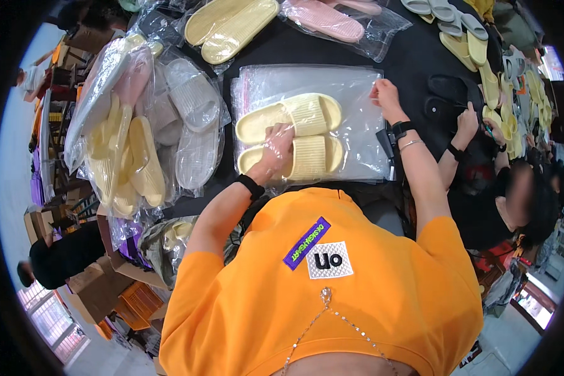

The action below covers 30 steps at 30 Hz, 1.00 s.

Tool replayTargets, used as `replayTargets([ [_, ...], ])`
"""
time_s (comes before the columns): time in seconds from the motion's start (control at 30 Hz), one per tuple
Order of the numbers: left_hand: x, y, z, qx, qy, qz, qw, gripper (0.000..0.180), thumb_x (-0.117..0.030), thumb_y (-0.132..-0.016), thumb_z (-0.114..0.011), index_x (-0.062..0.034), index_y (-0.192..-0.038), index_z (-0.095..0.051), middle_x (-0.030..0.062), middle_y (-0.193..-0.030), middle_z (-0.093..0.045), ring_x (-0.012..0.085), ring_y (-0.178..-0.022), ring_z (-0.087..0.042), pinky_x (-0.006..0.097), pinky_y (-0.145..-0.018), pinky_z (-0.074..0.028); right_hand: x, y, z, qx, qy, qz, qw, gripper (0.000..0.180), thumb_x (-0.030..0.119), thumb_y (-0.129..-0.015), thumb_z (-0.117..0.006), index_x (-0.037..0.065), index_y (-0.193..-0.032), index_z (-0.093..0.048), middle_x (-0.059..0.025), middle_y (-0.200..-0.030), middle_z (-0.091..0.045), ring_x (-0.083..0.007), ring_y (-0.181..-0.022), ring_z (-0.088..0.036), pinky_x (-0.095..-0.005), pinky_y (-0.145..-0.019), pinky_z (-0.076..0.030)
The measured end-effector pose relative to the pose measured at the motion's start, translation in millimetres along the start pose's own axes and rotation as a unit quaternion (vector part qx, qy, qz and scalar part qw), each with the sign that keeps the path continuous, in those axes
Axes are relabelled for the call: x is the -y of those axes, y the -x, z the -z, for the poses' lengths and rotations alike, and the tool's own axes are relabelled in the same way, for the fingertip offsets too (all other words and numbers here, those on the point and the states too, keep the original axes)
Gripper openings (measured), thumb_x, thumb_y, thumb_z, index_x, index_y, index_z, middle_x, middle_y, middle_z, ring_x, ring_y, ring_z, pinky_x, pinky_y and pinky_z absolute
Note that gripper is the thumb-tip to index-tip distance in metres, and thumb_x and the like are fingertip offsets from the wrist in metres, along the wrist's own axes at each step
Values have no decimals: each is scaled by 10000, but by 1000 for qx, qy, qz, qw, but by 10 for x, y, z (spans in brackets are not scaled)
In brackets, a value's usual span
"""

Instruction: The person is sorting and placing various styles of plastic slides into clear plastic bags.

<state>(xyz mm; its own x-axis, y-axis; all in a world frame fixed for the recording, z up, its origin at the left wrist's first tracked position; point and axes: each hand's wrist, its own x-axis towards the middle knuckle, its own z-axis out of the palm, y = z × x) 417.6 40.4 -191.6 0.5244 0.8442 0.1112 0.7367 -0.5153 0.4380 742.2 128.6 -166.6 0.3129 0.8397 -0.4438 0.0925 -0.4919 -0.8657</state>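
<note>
A pair of pale yellow slippers (pixel 307 119) lies side by side on a flat stack of clear plastic bags (pixel 363 150) in front of me, their toe ends to the right. My left hand (pixel 277 149) reaches between the two slippers, its fingers curled and gripping them at the inner edges. At the upper right corner of the bags is my right hand (pixel 387 97), with fingers bent and pinched at the film's edge. Whether the slippers are partly inside the top bag, I cannot tell.
Bagged yellow, pink and grey slippers (pixel 122 125) are heaped at the left, and more bagged slippers (pixel 241 31) lie at the far edge. Black slippers (pixel 448 94) are at the right, near a co-worker's hand (pixel 467 122). Several loose slippers (pixel 514 125) lie beyond.
</note>
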Motion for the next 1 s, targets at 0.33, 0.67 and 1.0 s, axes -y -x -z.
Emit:
replayTargets([
  [0.33,90,-66,138,10,-57,13,998,305,-116,-642,-564,-52,-939,-552,103,-1030,-528,265,-979,-464,389,-812,-346,95,858,484,95,114,-1,989,744,379,-767,-639,163,-1363,-249,-112,-1284,-378,-233,-1030,-477,-407,-765,-414],
  [0.67,175,-274,483,-81,-85,-2,993,240,-73,-652,-557,-27,-887,-546,126,-964,-545,299,-929,-495,408,-766,-368,-431,1477,639,178,13,1,984,550,51,-743,-592,118,-1266,-437,-64,-1165,-502,-86,-772,-498,-222,-653,-434],
  [1.0,763,-14,1682,-342,172,231,894,161,-78,-767,-581,18,-888,-536,64,-863,-569,198,-794,-554,306,-665,-436,-811,1346,575,53,59,78,994,515,-3,-717,-613,26,-1218,-495,-49,-1161,-503,-94,-777,-526,-220,-718,-443],
])
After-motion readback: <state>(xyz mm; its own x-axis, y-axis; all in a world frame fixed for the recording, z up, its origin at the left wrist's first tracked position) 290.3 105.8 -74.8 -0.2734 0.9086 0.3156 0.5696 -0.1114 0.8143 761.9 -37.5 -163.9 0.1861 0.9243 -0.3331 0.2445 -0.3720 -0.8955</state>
